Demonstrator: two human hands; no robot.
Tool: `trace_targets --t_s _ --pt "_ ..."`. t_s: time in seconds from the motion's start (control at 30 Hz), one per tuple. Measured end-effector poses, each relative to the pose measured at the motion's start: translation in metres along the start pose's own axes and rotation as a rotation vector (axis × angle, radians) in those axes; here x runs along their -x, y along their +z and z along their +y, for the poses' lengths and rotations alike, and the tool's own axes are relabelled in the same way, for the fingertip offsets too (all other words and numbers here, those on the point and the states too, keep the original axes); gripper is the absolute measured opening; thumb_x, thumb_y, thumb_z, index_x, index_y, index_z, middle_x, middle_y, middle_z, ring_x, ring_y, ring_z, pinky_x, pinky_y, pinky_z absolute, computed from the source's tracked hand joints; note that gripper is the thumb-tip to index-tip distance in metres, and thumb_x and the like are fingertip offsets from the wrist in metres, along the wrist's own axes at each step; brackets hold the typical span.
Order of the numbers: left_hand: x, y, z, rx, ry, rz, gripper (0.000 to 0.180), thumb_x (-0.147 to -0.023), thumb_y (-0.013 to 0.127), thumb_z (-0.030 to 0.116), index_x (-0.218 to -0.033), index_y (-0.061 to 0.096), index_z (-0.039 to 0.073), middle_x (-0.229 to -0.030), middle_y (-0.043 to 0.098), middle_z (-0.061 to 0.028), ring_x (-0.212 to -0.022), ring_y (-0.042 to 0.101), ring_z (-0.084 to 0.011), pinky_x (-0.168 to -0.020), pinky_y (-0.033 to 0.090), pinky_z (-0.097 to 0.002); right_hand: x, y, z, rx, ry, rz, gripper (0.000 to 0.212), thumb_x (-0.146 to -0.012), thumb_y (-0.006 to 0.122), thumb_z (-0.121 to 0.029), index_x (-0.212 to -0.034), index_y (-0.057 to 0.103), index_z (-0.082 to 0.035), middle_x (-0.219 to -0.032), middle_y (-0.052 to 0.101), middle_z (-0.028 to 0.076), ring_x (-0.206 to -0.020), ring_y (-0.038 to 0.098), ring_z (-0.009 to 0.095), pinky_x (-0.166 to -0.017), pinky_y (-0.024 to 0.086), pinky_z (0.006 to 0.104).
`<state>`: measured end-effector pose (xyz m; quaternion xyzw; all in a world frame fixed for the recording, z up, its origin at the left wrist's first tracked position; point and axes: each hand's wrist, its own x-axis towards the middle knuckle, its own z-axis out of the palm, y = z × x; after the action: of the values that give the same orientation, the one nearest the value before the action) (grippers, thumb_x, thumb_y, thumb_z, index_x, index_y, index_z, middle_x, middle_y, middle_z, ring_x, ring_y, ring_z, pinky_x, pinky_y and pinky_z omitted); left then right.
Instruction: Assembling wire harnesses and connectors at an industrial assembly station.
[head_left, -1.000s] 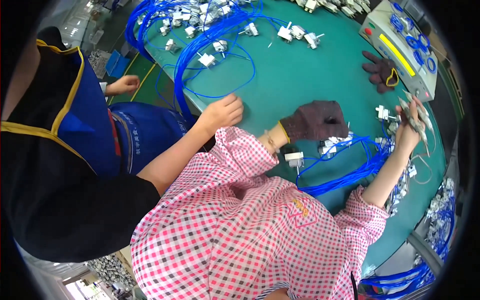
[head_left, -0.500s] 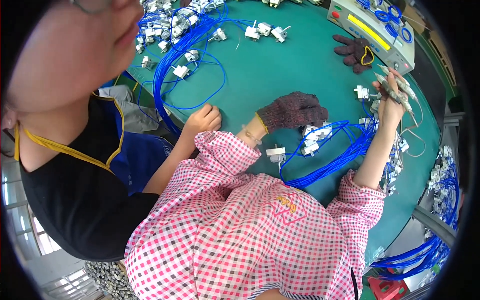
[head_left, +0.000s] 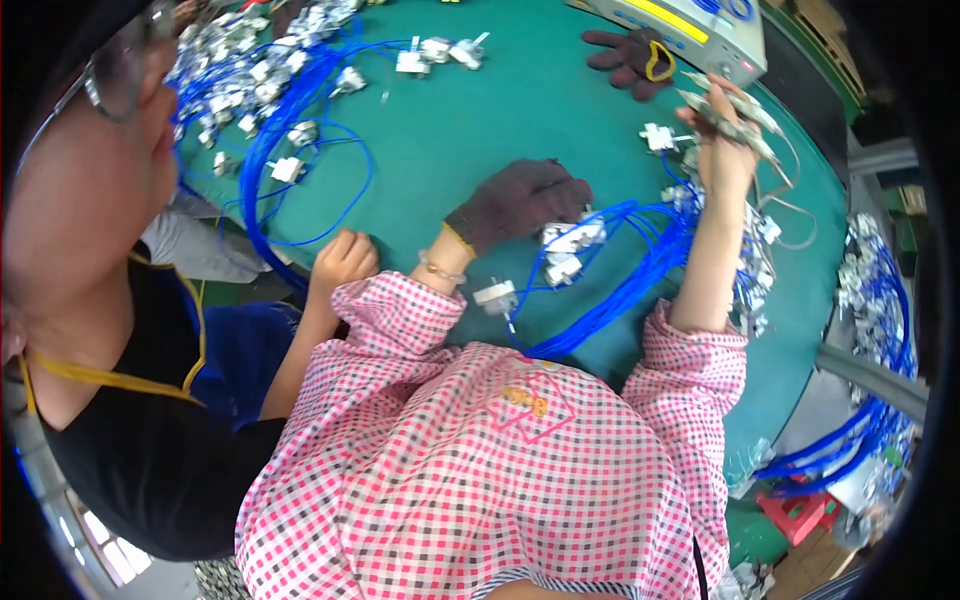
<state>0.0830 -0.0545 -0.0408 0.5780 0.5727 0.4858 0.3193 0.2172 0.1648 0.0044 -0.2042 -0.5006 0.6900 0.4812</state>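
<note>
My left hand (head_left: 530,205) wears a dark knitted glove and lies over the green table with its fingers curled together. Its fingertips are beside a group of white plugs (head_left: 570,238); whether it grips anything is hidden. A single white plug (head_left: 494,295) on a blue cord rests below that glove. My bare right hand (head_left: 722,135) is closed around pale pen-like test probes (head_left: 752,112), whose thin grey leads trail down to the right. Below it runs a thick bundle of blue cords (head_left: 630,290), and white plugs (head_left: 658,138) lie beside my wrist.
A boxy bench tester (head_left: 690,30) with a yellow strip stands at the far right, a loose dark glove (head_left: 628,62) before it. More blue-corded plugs (head_left: 255,75) pile up at far left. A co-worker's hand (head_left: 345,258) rests near my left sleeve. A red stool (head_left: 800,512) is lower right.
The whole view has shifted, so the table's things sit further left and higher in the picture. Both hands keep about the same places over the table, and the probes stay in my right hand.
</note>
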Motion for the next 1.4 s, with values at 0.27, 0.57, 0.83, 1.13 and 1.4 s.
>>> trace_targets --t_s 0.27,0.57,0.83,1.13,1.4 --pt "-0.016 -0.003 0.009 -0.105 -0.14 -0.094 0.027 -0.089 0.054 0.026 -0.102 0.062 0.004 -0.086 0.064 -0.0111 -0.079 0.062 -0.0233 -0.074 0.049 -0.0331 -0.001 -0.008 -0.002 0.03 -0.07 -0.052 0.021 -0.089 0.058 -0.011 -0.106 0.059 0.001 -0.078 0.062 0.011 -0.063 0.065 0.021 -0.054 0.049 0.0248" --pt "-0.096 0.007 0.043 -0.788 -0.392 -0.243 0.063 -0.073 0.06 0.049 -0.117 0.05 0.005 -0.11 0.058 -0.0165 -0.105 0.057 -0.032 -0.086 0.044 -0.0438 0.0 -0.014 -0.001 -0.059 -0.042 -0.036 0.022 -0.089 0.058 -0.011 -0.107 0.058 0.001 -0.077 0.062 0.009 -0.062 0.063 0.02 -0.055 0.048 0.0248" --pt "-0.137 0.036 0.004 -0.733 -0.192 -0.215 0.057 -0.079 0.057 0.05 -0.124 0.05 0.015 -0.113 0.059 -0.0133 -0.103 0.058 -0.03 -0.086 0.046 -0.0425 0.001 -0.01 -0.003 -0.009 0.03 -0.095 0.025 -0.089 0.057 -0.011 -0.11 0.057 0.002 -0.081 0.057 0.008 -0.06 0.061 0.02 -0.057 0.05 0.0267" --pt "-0.082 0.022 -0.038 0.556 -0.014 0.094 0.057 -0.075 0.072 0.003 -0.123 0.042 0.004 -0.111 0.057 -0.0075 -0.103 0.056 -0.0167 -0.085 0.049 -0.0313 0.014 0.006 -0.015 0.3 0.131 -0.394 0.022 -0.087 0.059 -0.011 -0.106 0.058 0.001 -0.086 0.062 0.009 -0.059 0.06 0.014 -0.054 0.048 0.0238" --pt "-0.084 0.02 -0.046 0.648 0.017 0.023 0.056 -0.076 0.07 0.001 -0.124 0.04 0.005 -0.117 0.054 -0.0093 -0.107 0.055 -0.0181 -0.088 0.049 -0.0324 0.019 0.009 -0.016 0.376 0.224 -0.557 0.017 -0.086 0.06 -0.009 -0.101 0.059 0.0 -0.088 0.062 0.008 -0.059 0.059 0.012 -0.053 0.047 0.0223"
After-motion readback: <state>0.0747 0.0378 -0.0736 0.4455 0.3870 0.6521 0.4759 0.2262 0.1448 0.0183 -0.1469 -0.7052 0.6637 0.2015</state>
